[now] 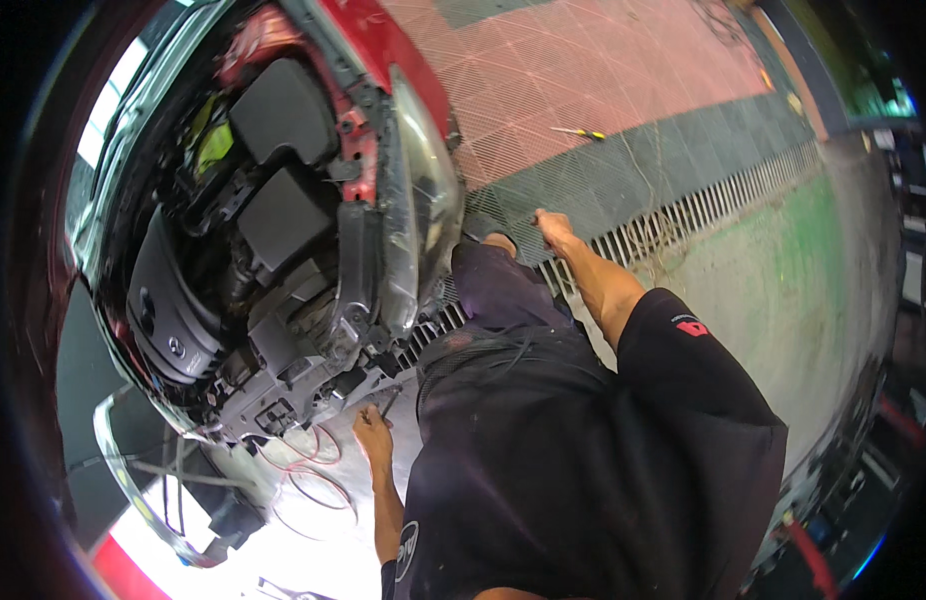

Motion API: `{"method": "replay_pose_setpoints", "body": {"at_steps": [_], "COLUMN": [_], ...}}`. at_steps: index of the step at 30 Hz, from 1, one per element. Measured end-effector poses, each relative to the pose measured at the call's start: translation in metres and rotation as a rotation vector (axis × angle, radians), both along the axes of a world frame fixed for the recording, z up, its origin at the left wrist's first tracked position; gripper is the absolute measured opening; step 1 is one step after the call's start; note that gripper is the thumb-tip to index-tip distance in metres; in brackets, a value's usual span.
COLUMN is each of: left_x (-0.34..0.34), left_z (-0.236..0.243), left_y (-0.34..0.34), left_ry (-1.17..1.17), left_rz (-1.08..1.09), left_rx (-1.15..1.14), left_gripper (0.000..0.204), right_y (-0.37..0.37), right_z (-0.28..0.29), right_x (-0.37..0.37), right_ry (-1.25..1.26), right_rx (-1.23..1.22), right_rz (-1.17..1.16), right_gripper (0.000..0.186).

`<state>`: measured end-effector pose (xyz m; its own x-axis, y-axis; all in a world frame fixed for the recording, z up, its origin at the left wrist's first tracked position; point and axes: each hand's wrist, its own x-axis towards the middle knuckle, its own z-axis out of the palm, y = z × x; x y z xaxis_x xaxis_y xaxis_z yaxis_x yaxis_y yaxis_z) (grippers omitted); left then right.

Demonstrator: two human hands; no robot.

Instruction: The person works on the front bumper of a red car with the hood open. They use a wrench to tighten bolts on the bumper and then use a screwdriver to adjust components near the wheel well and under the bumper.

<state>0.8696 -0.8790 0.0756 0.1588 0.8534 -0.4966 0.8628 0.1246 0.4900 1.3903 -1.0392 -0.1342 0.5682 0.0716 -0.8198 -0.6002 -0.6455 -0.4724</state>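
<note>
My left hand (373, 430) is closed on a thin dark tool (390, 402) whose kind I cannot make out. It is beside the stripped front end of a red car, just below the exposed front frame (283, 395). My right hand (555, 229) is closed, stretched forward over the floor to the right of the headlight (428, 195). Anything between its fingers is too small to tell. The car's hood is up, and the engine bay shows a dark engine cover (173, 300) and black boxes (283, 215).
A screwdriver (589, 134) with a yellow-and-black handle lies on the tiled floor (573, 70). A drain grate (708, 210) crosses ahead, with a tangled cord (651, 232) over it. Red hose (313, 470) coils below the car's front, near a detached bumper-like part (118, 470).
</note>
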Motion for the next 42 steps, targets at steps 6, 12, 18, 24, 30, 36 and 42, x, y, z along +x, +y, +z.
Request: {"method": "replay_pose_setpoints", "body": {"at_steps": [6,12,18,24,30,36,42], "left_x": [-0.02,-0.032,0.011,0.096,0.183,0.185,0.182], "left_z": [-0.038,-0.051,-0.009,0.006,-0.005,0.005,0.011], "left_y": [-0.037,-0.135,-0.228,-0.291,-0.331,-0.391,-0.424], "left_ry": [0.1,0.225,0.409,0.363,0.308,0.276,0.328], "left_rz": [-0.325,-0.16,-0.023,0.071,0.2,0.171,0.267], "left_rx": [-0.296,-0.322,-0.467,-0.546,-0.577,-0.568,-0.635], "left_gripper": [0.037,0.032,0.03,0.029,0.028,0.031,0.032], "right_y": [-0.147,-0.23,-0.232,-0.18,-0.076,0.067,0.154], "right_z": [0.017,0.018,-0.061,-0.093,-0.082,-0.025,0.024], "right_x": [-0.03,-0.013,0.055,0.108,0.15,0.11,0.073], "right_ry": [-0.035,-0.039,-0.237,0.072,0.457,0.473,0.531], "right_rx": [0.068,-0.115,-0.046,0.285,0.348,0.714,0.763], "right_rz": [0.156,0.173,0.696,0.329,0.197,0.321,0.235], "right_gripper": [0.04,0.036,0.027,0.028,0.026,0.055,0.065]}}
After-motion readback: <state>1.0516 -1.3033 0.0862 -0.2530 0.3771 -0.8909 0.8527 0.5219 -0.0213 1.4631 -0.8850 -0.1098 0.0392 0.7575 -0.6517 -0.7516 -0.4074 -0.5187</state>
